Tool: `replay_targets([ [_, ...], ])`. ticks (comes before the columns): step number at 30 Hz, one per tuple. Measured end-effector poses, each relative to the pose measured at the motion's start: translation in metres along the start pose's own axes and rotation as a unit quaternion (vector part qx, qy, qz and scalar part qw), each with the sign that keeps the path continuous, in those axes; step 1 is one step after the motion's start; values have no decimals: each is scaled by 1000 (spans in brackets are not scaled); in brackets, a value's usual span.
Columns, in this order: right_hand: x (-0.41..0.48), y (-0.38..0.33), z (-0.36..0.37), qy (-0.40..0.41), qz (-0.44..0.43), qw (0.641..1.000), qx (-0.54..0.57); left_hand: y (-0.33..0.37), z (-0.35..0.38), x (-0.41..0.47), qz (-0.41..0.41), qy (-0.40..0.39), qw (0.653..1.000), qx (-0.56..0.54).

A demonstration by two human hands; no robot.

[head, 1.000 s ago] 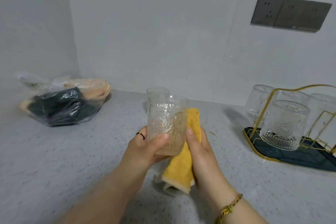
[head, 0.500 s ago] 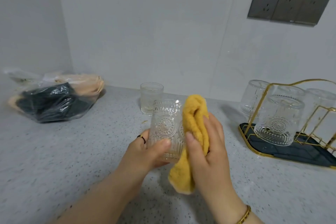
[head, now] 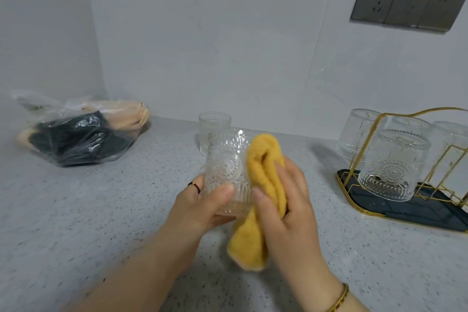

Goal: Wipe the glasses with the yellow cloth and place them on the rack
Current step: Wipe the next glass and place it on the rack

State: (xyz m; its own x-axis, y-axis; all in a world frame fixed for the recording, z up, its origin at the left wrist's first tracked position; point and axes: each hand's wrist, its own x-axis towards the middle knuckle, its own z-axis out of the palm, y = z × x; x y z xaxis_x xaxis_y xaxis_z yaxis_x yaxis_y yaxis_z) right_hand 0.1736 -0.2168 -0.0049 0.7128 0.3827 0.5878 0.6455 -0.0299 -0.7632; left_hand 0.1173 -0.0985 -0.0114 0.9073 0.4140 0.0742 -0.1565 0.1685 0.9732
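Nearest the viewer, above the speckled surface (head: 101, 210), both hands are occupied. The left hand (head: 200, 208) curls round the lower part of the patterned glass (head: 225, 167), thumb on the near wall and fingers behind. It holds the glass roughly upright and clear of the surface, probably so the upper wall stays free for rubbing. The right hand (head: 286, 205) grips the yellow cloth (head: 263, 167), which is bunched over the fingers and pressed against the glass's right side, with its loose end hanging below the palm. Folded thick like this, the cloth likely makes a padded wiping face. The wiping step looks to be in hand, and this glass is not yet on the rack.

Just behind it, a second glass (head: 214, 124) stands upright on the surface, apparently waiting its turn. To the right, the rack (head: 354, 200), a gold wire frame on a dark tray, carries several upturned glasses (head: 395, 167), mouths down, presumably to drain. At the far left a clear plastic bag (head: 76, 139) of dark and beige things lies by the wall, well apart. Grey sockets (head: 407, 5) sit high on the far wall.
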Motion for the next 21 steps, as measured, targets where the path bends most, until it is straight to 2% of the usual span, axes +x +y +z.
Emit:
replay_targets([
  [3, 7, 3, -7, -9, 55, 997, 47, -2, 2, -3, 17, -25, 999, -15],
  [6, 4, 3, -2, -53, 126, 984, 111, 0, -1, 1, 19, 25, 999, -40],
  [8, -2, 7, 4, -66, 110, 988, 87, 3, -6, 4, 12, 77, 996, -51],
  [11, -10, 7, 12, -68, 22, 997, 11, 4, -10, 6, -5, 107, 994, -23],
  [13, -11, 8, 13, -59, -14, 998, -21, 4, -7, 6, -9, 90, 996, 14],
  [15, -8, 4, 10, -41, -11, 999, -20, 3, -4, 4, -4, 52, 998, 32],
  [18, 1, 5, 2, -16, 31, 999, 12, 0, -2, 1, 8, -7, 1000, 15],
  [21, 6, 4, -3, -31, 119, 986, 117, -1, -2, 1, 23, -19, 999, -16],
])
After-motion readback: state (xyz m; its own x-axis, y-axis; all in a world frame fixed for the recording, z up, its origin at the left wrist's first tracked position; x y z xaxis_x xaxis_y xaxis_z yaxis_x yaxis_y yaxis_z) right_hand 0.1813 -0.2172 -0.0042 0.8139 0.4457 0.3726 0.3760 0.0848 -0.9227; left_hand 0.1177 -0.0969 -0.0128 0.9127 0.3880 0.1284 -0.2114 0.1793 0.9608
